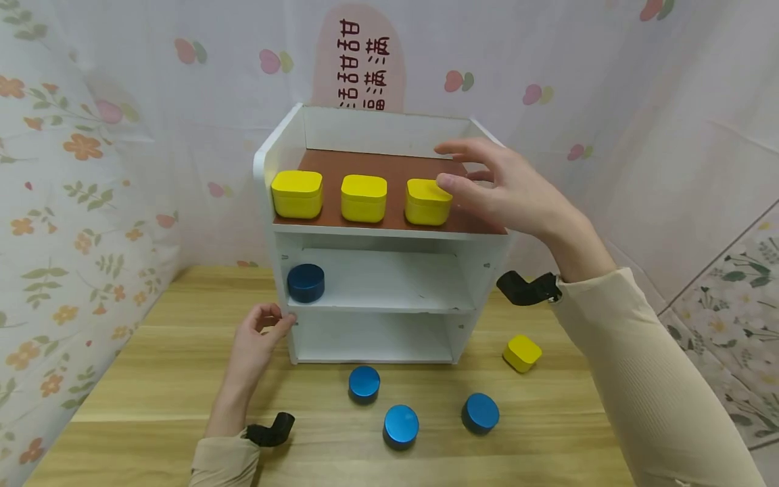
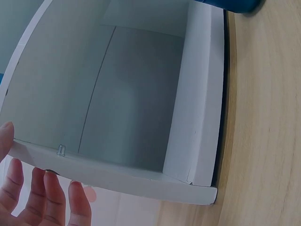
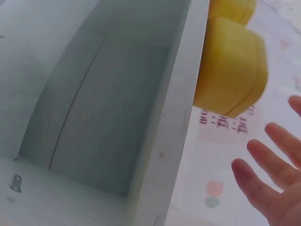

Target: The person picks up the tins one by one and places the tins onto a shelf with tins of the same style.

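A small white shelf unit (image 1: 371, 312) with a brown top stands on the wooden table. Three yellow lidded boxes (image 1: 429, 203) sit in a row along the front of that top. My right hand (image 1: 511, 186) is beside the rightmost box, its fingers spread with nothing between them; its thumb overlaps the box's corner in the head view. At the lower left, my left hand (image 1: 262, 341) holds the unit's left side panel (image 2: 117, 183), thumb and fingers on either side of it. A dark blue round tin (image 1: 306, 283) stands at the left end of the middle shelf.
Three blue round tins (image 1: 401, 426) are on the table before the unit. Another yellow box (image 1: 522, 353) rests on the table (image 1: 548, 433) to its right. Behind hangs a patterned curtain (image 1: 231, 88). Raised walls edge the unit's top at the back and sides.
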Demonstrator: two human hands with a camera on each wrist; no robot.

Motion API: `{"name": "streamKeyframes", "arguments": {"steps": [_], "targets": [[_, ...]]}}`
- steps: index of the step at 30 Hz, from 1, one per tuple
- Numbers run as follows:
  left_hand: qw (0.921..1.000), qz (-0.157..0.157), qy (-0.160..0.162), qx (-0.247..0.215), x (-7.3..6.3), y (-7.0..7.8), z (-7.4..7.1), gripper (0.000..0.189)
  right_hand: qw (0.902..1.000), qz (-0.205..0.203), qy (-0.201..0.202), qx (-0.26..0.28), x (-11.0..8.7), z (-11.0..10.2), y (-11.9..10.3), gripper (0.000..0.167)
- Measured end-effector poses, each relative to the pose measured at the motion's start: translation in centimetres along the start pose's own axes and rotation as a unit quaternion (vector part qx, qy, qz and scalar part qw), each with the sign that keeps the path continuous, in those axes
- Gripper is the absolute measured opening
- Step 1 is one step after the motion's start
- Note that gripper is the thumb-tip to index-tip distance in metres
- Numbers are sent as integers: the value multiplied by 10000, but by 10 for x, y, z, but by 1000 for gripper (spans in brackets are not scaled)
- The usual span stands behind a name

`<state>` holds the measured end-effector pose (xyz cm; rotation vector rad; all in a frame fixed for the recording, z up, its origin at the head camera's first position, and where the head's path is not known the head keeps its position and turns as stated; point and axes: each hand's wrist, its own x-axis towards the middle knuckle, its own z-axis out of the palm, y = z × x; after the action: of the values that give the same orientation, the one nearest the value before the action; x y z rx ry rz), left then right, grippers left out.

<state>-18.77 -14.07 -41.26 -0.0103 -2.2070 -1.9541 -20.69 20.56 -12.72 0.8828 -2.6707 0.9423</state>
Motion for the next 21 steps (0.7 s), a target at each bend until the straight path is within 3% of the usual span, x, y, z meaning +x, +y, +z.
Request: {"name": "streamKeyframes", "arguments": {"steps": [6,10,15,21], "targets": [[9999,-6,57,86,1,1,-1,34,9904,-611,1147,-480,-32,10,4,43],[10000,36,19,8,2,1,2,31,9776,-838,1914,-242,-59,14,9,43],[9999,119,-17,-13,3,0,3,32,9608,-714,2660,309,-92,17,24,42],[10000,64,17,25,3,0,2,33,9508,-208,3072,357,-123,28,50,40]]}}
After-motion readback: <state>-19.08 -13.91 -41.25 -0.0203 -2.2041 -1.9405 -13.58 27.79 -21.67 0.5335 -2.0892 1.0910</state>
